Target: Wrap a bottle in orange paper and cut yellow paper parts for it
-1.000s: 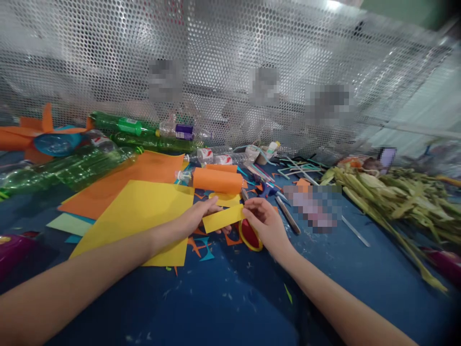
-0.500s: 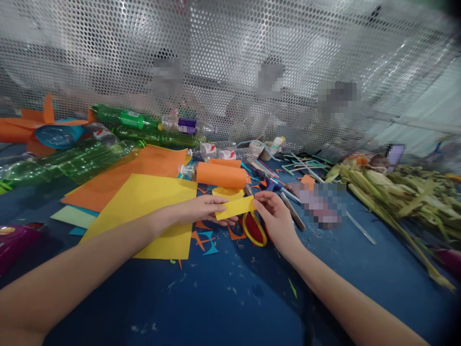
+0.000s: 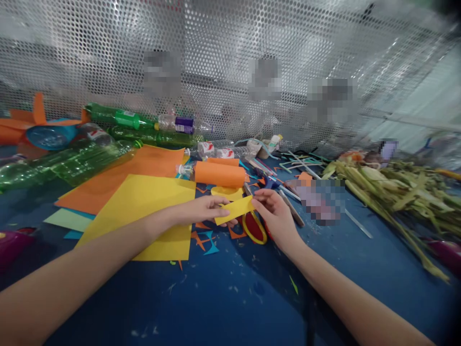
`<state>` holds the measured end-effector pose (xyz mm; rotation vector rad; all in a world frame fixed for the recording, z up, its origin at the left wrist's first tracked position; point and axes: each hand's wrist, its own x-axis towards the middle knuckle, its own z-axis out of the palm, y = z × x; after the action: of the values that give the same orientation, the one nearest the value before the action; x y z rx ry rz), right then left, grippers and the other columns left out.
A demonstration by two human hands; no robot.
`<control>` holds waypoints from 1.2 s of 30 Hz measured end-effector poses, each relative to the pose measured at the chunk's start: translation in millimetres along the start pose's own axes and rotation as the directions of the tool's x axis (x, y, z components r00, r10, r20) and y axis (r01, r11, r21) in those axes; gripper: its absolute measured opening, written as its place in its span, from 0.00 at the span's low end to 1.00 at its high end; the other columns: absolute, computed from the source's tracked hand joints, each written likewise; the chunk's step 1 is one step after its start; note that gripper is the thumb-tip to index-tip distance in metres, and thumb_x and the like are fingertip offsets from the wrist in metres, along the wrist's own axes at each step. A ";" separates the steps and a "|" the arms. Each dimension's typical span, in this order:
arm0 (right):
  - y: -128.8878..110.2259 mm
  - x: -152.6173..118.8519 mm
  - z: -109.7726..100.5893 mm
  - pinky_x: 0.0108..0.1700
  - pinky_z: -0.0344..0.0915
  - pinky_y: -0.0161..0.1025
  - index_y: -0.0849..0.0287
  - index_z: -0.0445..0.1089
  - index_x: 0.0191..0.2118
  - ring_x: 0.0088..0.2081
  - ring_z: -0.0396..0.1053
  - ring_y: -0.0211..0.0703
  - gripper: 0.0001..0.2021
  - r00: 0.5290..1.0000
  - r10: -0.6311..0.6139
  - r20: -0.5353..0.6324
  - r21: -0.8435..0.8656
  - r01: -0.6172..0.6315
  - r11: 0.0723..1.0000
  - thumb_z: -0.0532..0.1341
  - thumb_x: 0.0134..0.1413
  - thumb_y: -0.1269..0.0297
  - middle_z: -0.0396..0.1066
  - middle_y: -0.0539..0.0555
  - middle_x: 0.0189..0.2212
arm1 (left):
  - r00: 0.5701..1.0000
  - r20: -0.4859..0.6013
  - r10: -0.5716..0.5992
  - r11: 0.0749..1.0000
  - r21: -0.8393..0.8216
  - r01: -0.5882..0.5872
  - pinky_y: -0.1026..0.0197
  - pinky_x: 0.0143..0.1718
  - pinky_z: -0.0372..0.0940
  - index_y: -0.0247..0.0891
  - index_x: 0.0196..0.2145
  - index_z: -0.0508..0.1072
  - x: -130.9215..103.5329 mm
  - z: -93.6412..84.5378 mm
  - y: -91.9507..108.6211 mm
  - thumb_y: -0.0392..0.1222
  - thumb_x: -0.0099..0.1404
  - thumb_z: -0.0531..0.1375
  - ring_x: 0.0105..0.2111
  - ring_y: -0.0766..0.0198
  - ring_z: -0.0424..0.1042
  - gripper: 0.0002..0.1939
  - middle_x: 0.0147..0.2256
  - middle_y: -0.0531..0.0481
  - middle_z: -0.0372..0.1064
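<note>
A small yellow paper strip [image 3: 236, 209] is held between both hands above the blue table. My left hand [image 3: 212, 210] grips its left end, thumb on top and fingers beneath. At the strip's right end, my right hand [image 3: 272, 211] pinches the edge between thumb and fingers. Scissors with red and yellow handles [image 3: 255, 227] lie partly under the strip and beside my right hand. Just behind are a yellow paper piece [image 3: 226, 193] and a bottle wrapped in orange paper [image 3: 220, 174]. A large yellow sheet [image 3: 158, 192] lies beneath my left forearm.
Green bottles [image 3: 68, 161] and an orange paper-finned bottle [image 3: 50, 137] lie at the left. Paper scraps [image 3: 211, 243] are scattered near the middle. Dry husks [image 3: 392, 192] cover the right side. A perforated metal screen [image 3: 223, 62] stands behind.
The view has shifted slightly, so the background items sit a little further left. My left thumb lies slightly further over the strip. Both hands keep their hold.
</note>
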<state>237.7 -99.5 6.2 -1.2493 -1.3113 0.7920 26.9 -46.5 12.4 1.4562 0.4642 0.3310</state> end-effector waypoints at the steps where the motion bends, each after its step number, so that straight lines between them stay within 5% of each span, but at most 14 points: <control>1: -2.1 -1.2 0.8 0.35 0.63 0.37 0.55 0.64 0.37 0.32 0.66 0.39 0.11 1.000 0.014 0.004 0.006 -0.014 1.000 0.63 0.47 0.60 0.67 0.50 0.30 | 1.000 -0.002 0.020 0.999 0.047 -0.019 0.57 0.42 0.62 0.36 0.48 0.67 0.1 0.7 0.5 0.47 0.62 0.56 0.40 0.60 0.71 0.19 0.40 0.42 0.72; 13: -11.2 -7.1 3.7 0.28 0.60 0.33 0.58 0.66 0.31 0.24 0.61 0.35 0.10 0.986 0.081 0.149 0.000 -0.082 0.997 0.62 0.46 0.58 0.63 0.47 0.23 | 0.998 -0.044 0.055 0.972 0.232 -0.043 0.64 0.36 0.61 0.35 0.36 0.75 -1.0 3.3 3.0 0.50 0.62 0.54 0.33 0.64 0.70 0.16 0.35 0.46 0.74; 23: -13.2 -11.3 5.6 0.25 0.59 0.32 0.56 0.59 0.29 0.23 0.60 0.35 0.07 0.987 0.060 0.152 -0.044 -0.054 0.998 0.54 0.54 0.59 0.58 0.46 0.23 | 0.996 -0.051 0.070 0.895 0.445 -0.040 0.67 0.26 0.54 0.36 0.35 0.76 -0.3 3.7 2.0 0.53 0.63 0.51 0.24 0.68 0.62 0.19 0.29 0.50 0.70; 32: -12.9 -13.0 6.5 0.28 0.60 0.33 0.56 0.60 0.29 0.25 0.62 0.36 0.08 0.969 0.012 0.245 -0.108 0.015 0.994 0.55 0.55 0.58 0.61 0.46 0.23 | 0.987 -0.156 0.041 0.929 0.369 0.020 0.66 0.25 0.52 0.38 0.43 0.73 0.2 7.3 2.4 0.53 0.58 0.57 0.25 0.68 0.59 0.20 0.28 0.52 0.65; 36: -12.6 -16.6 9.0 0.27 0.60 0.34 0.57 0.61 0.30 0.24 0.63 0.36 0.09 0.955 0.021 0.296 -0.114 0.013 0.993 0.55 0.55 0.58 0.63 0.47 0.22 | 0.985 -0.165 0.046 0.952 0.305 0.007 0.66 0.29 0.56 0.37 0.37 0.74 1.7 9.5 1.4 0.51 0.57 0.59 0.27 0.68 0.61 0.16 0.29 0.51 0.67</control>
<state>223.6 -116.1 12.3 -1.2571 -1.6159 0.9456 33.1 -53.9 14.1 1.7415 0.6620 0.4159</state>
